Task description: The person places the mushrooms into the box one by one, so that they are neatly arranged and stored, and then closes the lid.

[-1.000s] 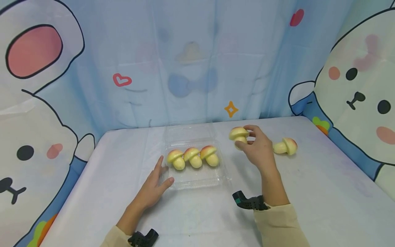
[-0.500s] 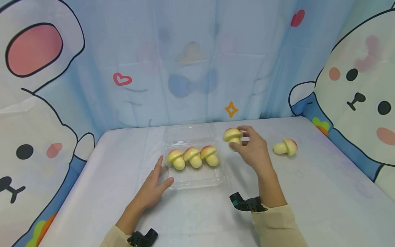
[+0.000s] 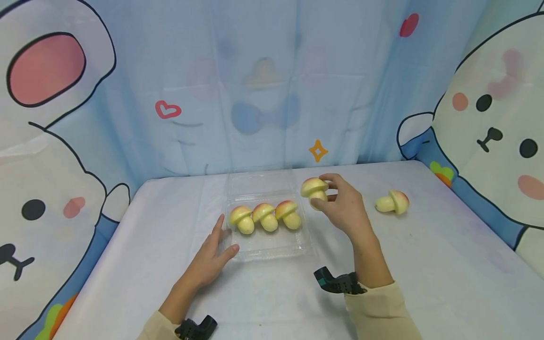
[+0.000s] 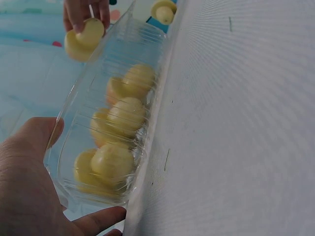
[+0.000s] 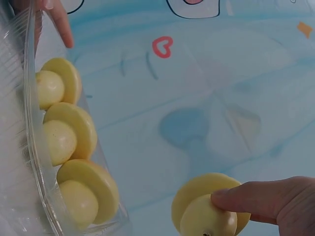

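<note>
My right hand (image 3: 344,208) pinches a toy mushroom (image 3: 313,188), cream stem with a yellow-red cap, above the table just right of a clear plastic clamshell box (image 3: 272,248). In the right wrist view the thumb (image 5: 246,199) presses on the mushroom's stem. Inside the box three matching mushrooms (image 3: 265,217) lie in a row, caps toward the back. My left hand (image 3: 208,259) rests against the box's left side, fingers spread and fairly straight. The left wrist view has its thumb (image 4: 47,130) at the box rim and its fingertips low by the box's corner.
Another toy mushroom (image 3: 393,202) lies on its side on the white-covered table (image 3: 425,264), right of my right hand. The box's lid (image 3: 261,182) stands open toward the back. A blue cartoon curtain (image 3: 263,94) hangs behind the table.
My right hand has moved left with its mushroom, closer to the box. The left hand, the box and the mushrooms in it have stayed in place.
</note>
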Demonstrator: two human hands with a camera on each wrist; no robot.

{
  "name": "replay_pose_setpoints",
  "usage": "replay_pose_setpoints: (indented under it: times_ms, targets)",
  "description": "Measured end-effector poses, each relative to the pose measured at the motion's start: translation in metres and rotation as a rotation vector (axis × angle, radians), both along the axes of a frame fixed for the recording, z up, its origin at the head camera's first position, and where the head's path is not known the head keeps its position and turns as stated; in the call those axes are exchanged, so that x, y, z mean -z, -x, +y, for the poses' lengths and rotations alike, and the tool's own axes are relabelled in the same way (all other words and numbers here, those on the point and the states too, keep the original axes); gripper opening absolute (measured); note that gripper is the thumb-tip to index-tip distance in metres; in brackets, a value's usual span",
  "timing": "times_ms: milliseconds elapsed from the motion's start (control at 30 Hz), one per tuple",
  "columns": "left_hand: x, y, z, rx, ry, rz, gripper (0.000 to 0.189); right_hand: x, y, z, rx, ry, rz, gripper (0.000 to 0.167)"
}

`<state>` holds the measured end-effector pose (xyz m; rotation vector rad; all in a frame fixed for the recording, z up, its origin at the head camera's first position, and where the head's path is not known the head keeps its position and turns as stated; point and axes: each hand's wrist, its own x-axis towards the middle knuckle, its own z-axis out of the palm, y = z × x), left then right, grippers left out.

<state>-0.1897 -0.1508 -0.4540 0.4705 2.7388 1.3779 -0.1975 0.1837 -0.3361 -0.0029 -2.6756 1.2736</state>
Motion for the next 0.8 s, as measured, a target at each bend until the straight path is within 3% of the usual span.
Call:
replay_pose_setpoints:
  times_ms: [433,800]
  targets:
    - [0.000,0.000,0.001,-0.008,-0.006,-0.003,0.088,-0.002,-0.001,-0.005,-0.077,-0.031,-0.044,0.059]
    - [0.000,-0.001,0.001,-0.009,0.010,-0.001,0.086,0.002,0.000,-0.011,-0.185,-0.054,-0.029,0.056]
